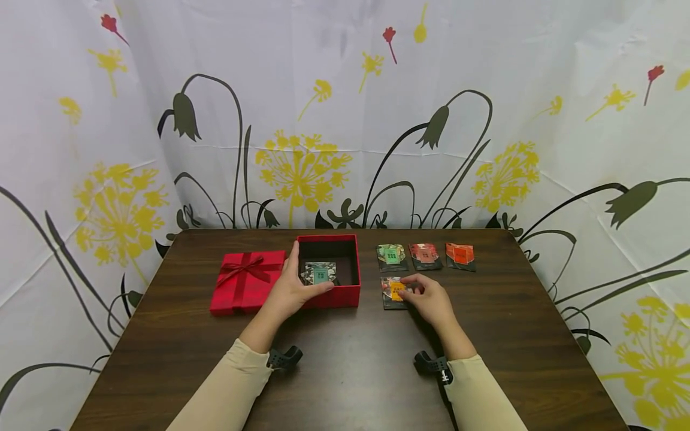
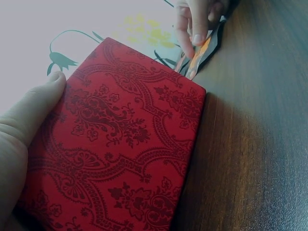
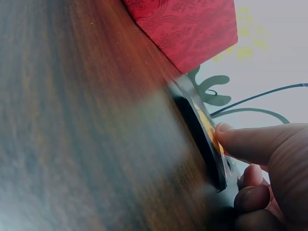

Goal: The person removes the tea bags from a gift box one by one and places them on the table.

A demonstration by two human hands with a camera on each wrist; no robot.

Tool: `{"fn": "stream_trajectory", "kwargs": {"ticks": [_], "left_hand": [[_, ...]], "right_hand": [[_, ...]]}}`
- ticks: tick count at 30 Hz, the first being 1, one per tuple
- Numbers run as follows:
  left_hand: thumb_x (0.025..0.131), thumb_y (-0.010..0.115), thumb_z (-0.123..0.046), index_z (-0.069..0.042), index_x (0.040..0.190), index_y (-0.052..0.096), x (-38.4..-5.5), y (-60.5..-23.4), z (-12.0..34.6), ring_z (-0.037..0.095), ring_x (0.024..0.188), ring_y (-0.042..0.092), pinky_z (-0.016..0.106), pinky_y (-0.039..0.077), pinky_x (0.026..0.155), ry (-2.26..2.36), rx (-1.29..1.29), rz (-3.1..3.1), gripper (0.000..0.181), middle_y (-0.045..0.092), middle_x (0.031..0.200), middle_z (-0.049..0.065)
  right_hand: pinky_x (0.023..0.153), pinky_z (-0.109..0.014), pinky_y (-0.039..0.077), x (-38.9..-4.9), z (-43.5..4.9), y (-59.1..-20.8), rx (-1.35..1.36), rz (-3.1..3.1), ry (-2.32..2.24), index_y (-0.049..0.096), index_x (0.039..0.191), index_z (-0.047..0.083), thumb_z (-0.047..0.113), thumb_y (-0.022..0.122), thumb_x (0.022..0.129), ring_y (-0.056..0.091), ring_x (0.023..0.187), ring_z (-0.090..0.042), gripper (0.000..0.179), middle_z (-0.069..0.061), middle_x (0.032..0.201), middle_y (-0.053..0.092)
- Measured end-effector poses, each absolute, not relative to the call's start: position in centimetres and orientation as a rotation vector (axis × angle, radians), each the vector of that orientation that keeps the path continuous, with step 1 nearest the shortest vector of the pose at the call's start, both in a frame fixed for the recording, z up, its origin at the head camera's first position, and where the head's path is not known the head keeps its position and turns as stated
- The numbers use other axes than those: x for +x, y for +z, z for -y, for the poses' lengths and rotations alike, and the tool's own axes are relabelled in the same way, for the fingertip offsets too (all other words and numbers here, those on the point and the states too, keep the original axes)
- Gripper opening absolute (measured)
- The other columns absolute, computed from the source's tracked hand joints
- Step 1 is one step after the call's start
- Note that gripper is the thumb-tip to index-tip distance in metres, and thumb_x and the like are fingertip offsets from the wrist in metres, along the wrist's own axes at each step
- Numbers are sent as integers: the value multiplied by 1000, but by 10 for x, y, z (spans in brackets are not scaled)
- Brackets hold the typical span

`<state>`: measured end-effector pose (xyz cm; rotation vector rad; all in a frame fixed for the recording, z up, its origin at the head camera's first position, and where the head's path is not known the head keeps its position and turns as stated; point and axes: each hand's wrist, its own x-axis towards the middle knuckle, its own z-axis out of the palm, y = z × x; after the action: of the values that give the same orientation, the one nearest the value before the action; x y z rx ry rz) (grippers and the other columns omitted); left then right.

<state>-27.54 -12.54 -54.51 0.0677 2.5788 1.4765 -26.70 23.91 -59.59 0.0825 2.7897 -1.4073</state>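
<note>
An uncovered red gift box point(image 1: 332, 298) with a dark inside stands on the table. My left hand point(image 1: 291, 291) holds its near left corner, thumb along the front rim and fingers on the left side. Inside lies a packet with a green label point(image 1: 320, 273); whatever is under it is hidden. Right of the box, my right hand point(image 1: 431, 301) pinches the right side of a dark packet with a yellow-orange label point(image 1: 397, 291). The right wrist view shows the thumb point(image 3: 236, 139) on that packet's face. In the left wrist view, the box's patterned front point(image 2: 115, 139) fills the middle.
The red lid point(image 1: 239, 286) with a ribbon bow lies left of the box. Behind my right hand lie a green packet point(image 1: 392, 257), a red packet point(image 1: 426, 256) and an orange packet point(image 1: 460, 256) in a row. A flowered curtain hangs behind the wooden table point(image 1: 345, 371).
</note>
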Motion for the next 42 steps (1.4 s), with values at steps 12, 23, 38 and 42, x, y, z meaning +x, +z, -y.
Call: {"fn": "stream_trajectory", "kwargs": {"ticks": [12, 23, 38, 42], "left_hand": [[81, 90, -65, -42, 174, -9, -277, -548, 127, 44, 170, 8, 76, 27, 127, 1498, 79, -2579, 138, 2, 185, 13], [80, 92, -62, -41, 175, -8, -275, -547, 128, 46, 167, 17, 75, 30, 126, 1538, 83, -2561, 140, 6, 184, 14], [81, 92, -61, -39, 175, -8, -273, -547, 127, 46, 166, 20, 74, 32, 126, 1557, 109, -2556, 139, 6, 184, 13], [80, 91, -63, -38, 176, -7, -273, -546, 128, 47, 168, 16, 76, 30, 125, 1547, 100, -2563, 139, 4, 185, 14]], "right_hand": [[52, -26, 32, -265, -246, -598, 126, -2634, -1735, 82, 111, 11, 22, 84, 98, 40, 58, -13, 17, 3, 69, 46], [43, -23, 27, -262, -249, -593, 386, -2293, -2098, 71, 122, 1, 28, 72, 108, 30, 45, -8, 30, 9, 61, 41], [46, -20, 31, -243, -224, -521, 111, -1821, -2363, 69, 110, 14, 24, 57, 115, 32, 49, -6, 16, 9, 63, 39], [49, -20, 37, -239, -199, -496, -21, -1754, -2305, 68, 109, 18, 24, 51, 117, 41, 54, -8, 20, 7, 70, 46]]}}
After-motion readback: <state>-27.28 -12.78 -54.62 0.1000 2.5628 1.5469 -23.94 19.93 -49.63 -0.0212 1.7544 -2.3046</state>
